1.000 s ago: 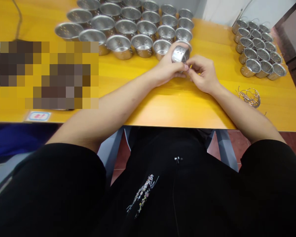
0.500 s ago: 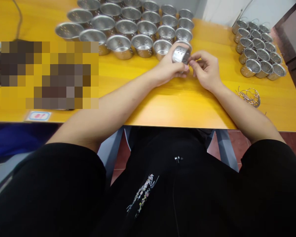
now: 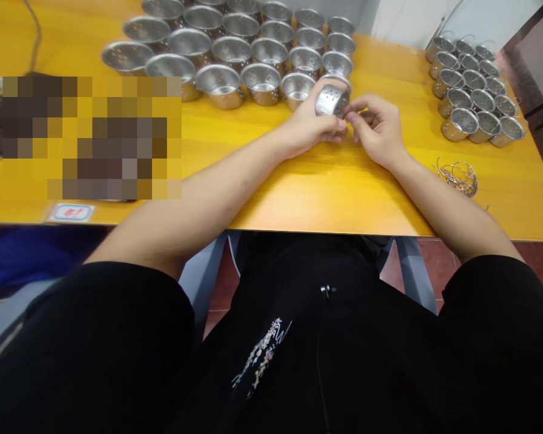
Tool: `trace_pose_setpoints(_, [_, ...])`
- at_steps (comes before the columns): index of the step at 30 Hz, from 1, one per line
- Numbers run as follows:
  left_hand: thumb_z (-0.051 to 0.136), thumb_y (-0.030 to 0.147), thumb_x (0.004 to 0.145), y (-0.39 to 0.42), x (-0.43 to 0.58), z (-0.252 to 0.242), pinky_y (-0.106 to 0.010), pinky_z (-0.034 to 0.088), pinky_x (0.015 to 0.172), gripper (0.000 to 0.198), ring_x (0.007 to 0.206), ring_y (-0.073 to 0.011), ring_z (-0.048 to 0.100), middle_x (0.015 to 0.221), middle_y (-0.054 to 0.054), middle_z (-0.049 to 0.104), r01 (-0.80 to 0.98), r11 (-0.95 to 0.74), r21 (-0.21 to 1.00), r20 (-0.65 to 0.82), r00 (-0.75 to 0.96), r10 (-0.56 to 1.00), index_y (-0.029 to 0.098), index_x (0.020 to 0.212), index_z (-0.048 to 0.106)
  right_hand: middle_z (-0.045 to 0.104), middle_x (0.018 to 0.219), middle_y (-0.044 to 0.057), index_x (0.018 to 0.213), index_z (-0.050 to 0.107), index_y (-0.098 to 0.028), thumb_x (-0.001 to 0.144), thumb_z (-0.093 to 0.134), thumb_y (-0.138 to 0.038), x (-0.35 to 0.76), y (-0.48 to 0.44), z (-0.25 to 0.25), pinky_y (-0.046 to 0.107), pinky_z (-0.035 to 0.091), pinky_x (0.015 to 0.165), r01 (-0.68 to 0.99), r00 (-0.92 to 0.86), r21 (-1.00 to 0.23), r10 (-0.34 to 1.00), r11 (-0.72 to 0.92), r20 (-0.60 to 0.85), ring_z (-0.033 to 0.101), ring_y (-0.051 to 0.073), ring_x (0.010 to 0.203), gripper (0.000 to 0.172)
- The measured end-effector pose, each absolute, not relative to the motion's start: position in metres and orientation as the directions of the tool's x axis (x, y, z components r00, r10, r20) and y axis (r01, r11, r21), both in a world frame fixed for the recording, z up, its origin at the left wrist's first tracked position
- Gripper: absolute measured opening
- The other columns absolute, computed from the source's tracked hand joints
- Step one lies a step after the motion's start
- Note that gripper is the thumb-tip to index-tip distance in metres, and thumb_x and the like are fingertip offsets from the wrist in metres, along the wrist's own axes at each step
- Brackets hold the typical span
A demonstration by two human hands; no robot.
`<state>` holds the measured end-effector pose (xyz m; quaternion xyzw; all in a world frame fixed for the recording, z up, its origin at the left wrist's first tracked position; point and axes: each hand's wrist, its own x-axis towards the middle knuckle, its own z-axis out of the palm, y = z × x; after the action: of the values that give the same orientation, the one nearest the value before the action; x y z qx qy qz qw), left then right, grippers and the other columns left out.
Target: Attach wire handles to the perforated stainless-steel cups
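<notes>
A small perforated metal cup [image 3: 332, 100] lies tilted in my left hand [image 3: 314, 120], whose fingers wrap round it with the thumb along its lower side. My right hand [image 3: 378, 128] is closed in a pinch, thumb against forefinger, right at the cup's right-hand end. Whatever sits between those fingertips is too small to make out. Just behind my left hand stand rows of similar cups [image 3: 261, 81], upright with their mouths up.
To the right is a group of cups [image 3: 461, 122] with thin wire handles. Nearer me lies a tangle of bent wires [image 3: 459, 177]. A pixelated patch hides part of the yellow table [image 3: 271, 205] at left, beside a small label card [image 3: 72, 212].
</notes>
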<state>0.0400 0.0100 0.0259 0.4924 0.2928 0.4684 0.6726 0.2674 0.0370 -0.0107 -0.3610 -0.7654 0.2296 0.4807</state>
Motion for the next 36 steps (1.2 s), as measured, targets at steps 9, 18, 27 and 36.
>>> trace_pose_setpoints(9, [0.094, 0.008, 0.073, 0.016, 0.039, 0.020, -0.033, 0.069, 0.077, 0.066, 0.085, -0.0196, 0.085, 0.099, 0.009, 0.087, -0.365, 0.076, 0.928, 0.076, 0.384, 0.920, 0.041, 0.127, 0.076, 0.085, 0.111, 0.008, 0.111, 0.084, -0.030, 0.099, 0.072, -0.121, 0.265, 0.036, -0.012, 0.041, 0.075, 0.067, 0.293, -0.270, -0.707, 0.765, 0.644, 0.585, 0.080, 0.024, 0.077, 0.093])
trace_pose_setpoints(18, [0.096, 0.012, 0.074, 0.014, 0.038, 0.019, -0.033, 0.072, 0.082, 0.066, 0.097, -0.0225, 0.089, 0.104, 0.007, 0.088, -0.367, 0.049, 0.929, 0.100, 0.376, 0.921, 0.042, 0.129, 0.077, 0.080, 0.107, 0.009, 0.110, 0.087, -0.032, 0.105, 0.069, -0.116, 0.265, 0.023, -0.001, 0.051, 0.081, 0.090, 0.363, -0.343, -0.685, 0.774, 0.632, 0.532, 0.084, 0.031, 0.091, 0.086])
trace_pose_setpoints(27, [0.094, 0.009, 0.074, 0.009, 0.040, 0.027, -0.031, 0.070, 0.077, 0.062, 0.090, -0.0201, 0.085, 0.106, 0.006, 0.085, -0.363, 0.063, 0.930, 0.075, 0.355, 0.932, 0.039, 0.125, 0.075, 0.082, 0.104, 0.008, 0.105, 0.085, -0.032, 0.106, 0.069, -0.115, 0.263, 0.017, 0.004, 0.053, 0.081, 0.101, 0.403, -0.341, -0.671, 0.782, 0.623, 0.521, 0.085, 0.032, 0.096, 0.085])
trace_pose_setpoints(36, [0.094, 0.005, 0.076, 0.009, 0.040, 0.026, -0.032, 0.071, 0.079, 0.067, 0.092, -0.0218, 0.090, 0.108, 0.006, 0.090, -0.294, 0.078, 0.953, 0.034, 0.356, 0.934, 0.040, 0.130, 0.077, 0.084, 0.107, 0.006, 0.115, 0.084, -0.031, 0.103, 0.074, -0.116, 0.269, 0.047, -0.018, 0.044, 0.072, 0.067, 0.287, -0.247, -0.708, 0.764, 0.645, 0.596, 0.076, 0.023, 0.071, 0.086])
